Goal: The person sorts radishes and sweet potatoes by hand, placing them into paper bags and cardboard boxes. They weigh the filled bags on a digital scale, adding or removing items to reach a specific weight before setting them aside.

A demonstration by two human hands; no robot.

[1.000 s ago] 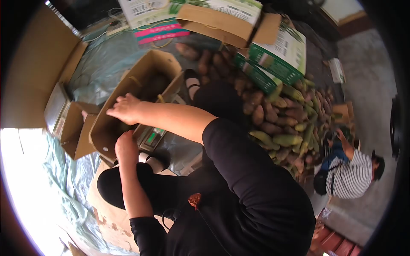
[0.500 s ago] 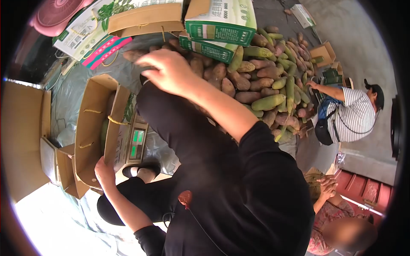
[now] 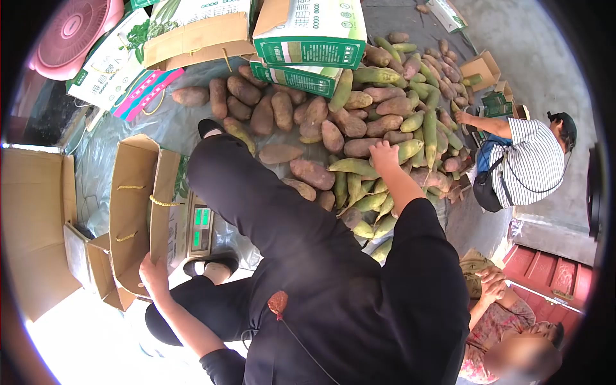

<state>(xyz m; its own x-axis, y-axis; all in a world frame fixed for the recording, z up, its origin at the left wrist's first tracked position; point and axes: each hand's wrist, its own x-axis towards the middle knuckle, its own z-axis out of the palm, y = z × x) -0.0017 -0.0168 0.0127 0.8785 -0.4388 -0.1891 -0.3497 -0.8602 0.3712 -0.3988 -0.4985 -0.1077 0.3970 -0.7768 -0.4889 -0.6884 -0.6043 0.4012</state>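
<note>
My left hand (image 3: 154,274) grips the near lower edge of an open cardboard box (image 3: 133,192) with yellow rope handles. The box stands on a scale (image 3: 201,224) with a lit green display, and its contents are mostly hidden by its walls. My right hand (image 3: 385,156) is down on the pile, fingers bent over one end of a green radish (image 3: 409,149). Around it lie more long green radishes and brownish-red sweet potatoes (image 3: 314,173).
Printed green-and-white cartons (image 3: 308,48) stand behind the pile. A pink basin (image 3: 70,35) is at the upper left, and another open box (image 3: 38,224) at the far left. A person in a striped shirt (image 3: 536,167) works at the right; another person with clasped hands (image 3: 493,284) is lower right.
My right hand has swung from above the near-left sweet potatoes rightward and down onto the green radishes. My left hand stays at the box edge. The view has shifted slightly.
</note>
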